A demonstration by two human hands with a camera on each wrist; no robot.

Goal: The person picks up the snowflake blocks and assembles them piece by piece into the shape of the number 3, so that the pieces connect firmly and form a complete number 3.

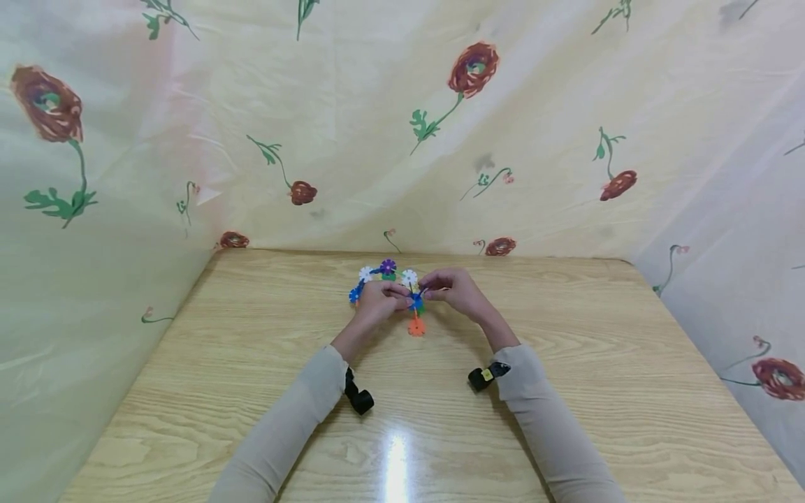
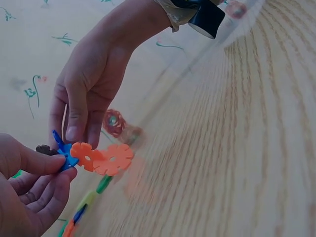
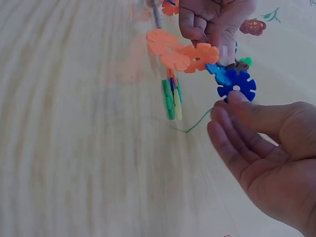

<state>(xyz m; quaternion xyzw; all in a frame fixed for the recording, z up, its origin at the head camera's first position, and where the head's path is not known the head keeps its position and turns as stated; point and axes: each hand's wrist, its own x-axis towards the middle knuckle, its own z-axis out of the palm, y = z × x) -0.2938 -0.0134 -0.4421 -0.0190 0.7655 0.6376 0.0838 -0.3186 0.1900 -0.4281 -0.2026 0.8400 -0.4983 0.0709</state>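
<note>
My left hand [image 1: 379, 299] pinches a light blue notched plastic disc [image 2: 68, 159] between thumb and fingers. Two orange notched discs [image 3: 169, 49] hang joined to it, one after the other, and a dark brown disc [image 2: 45, 149] shows beside the thumb. Opposite, my right hand [image 1: 460, 292] holds a dark blue notched disc [image 3: 237, 85] by its lower edge, thumb on its face. In the right wrist view this disc overlaps the light blue one; whether they are slotted together I cannot tell.
Beyond the hands, more linked discs curve over the wooden table [image 1: 251, 391], among them white [image 1: 409, 277], purple [image 1: 387, 267] and blue ones. Patterned cloth [image 1: 352, 126] hangs along the back and both sides. Each wrist carries a black camera [image 1: 361, 401].
</note>
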